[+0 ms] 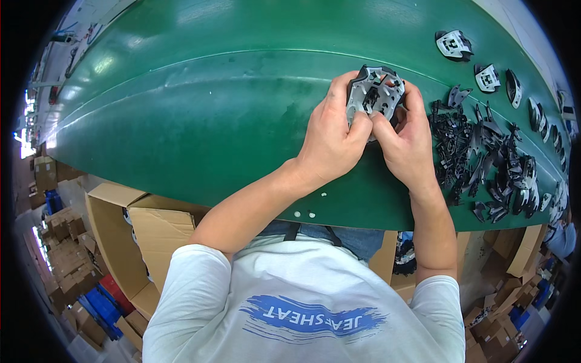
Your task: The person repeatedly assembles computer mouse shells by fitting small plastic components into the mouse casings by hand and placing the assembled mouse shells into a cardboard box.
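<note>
Between both hands I hold a white-and-black moulded plastic shell (374, 97), its hollow inside facing up. Black fittings show within it. My left hand (336, 130) wraps its left side, the thumb pressing on the near inner edge. On the other side my right hand (407, 136) grips the rim, with its thumb beside the left one. Whatever lies under the thumbs is hidden. To the right of my right hand spreads a heap of small black plastic parts (451, 142), close to my wrist.
Similar white-and-black shells (454, 45) stand along the far right of the green table (181, 133). Several small white bits (311, 215) lie by the near edge. An open cardboard box (160, 230) stands below the edge at left; more boxes (63, 227) fill the floor.
</note>
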`<state>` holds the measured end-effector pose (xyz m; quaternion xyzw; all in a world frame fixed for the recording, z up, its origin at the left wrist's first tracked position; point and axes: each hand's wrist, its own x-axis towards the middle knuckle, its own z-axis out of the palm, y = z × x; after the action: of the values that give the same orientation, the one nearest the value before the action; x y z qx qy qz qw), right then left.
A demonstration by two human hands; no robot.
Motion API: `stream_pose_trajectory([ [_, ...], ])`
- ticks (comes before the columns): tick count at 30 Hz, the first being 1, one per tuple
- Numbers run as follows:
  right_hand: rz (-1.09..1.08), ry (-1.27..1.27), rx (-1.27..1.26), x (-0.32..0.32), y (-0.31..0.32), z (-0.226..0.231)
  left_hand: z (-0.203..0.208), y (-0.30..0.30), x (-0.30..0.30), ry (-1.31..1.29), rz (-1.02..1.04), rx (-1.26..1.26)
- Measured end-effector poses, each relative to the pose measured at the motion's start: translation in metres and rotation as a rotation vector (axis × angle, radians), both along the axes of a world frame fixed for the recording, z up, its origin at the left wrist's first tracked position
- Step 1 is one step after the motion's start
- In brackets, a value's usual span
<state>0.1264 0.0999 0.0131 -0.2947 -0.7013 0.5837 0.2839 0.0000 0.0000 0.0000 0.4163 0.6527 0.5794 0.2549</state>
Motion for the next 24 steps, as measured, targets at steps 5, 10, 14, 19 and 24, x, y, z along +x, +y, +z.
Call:
stream_pose_trajectory([
  [5, -0.011, 0.109, 0.021, -0.001, -0.006, -0.002, -0.005, -0.003, 0.003, 0.003, -0.005, 0.096],
  [10, -0.01, 0.074, 0.077, -0.002, -0.01, 0.002, -0.003, -0.004, 0.0, 0.079, -0.017, 0.111],
  [14, -0.001, 0.055, 0.045, -0.003, -0.005, 0.001, 0.0, -0.005, -0.005, 0.142, -0.038, 0.067],
  [19, 0.053, 0.118, -0.156, 0.002, -0.002, 0.009, 0.023, -0.012, -0.021, -0.289, -0.262, 0.017],
  [24, 0.209, 0.178, -0.323, 0.014, -0.004, 0.028, 0.054, -0.032, -0.027, -0.494, -0.384, -0.114],
])
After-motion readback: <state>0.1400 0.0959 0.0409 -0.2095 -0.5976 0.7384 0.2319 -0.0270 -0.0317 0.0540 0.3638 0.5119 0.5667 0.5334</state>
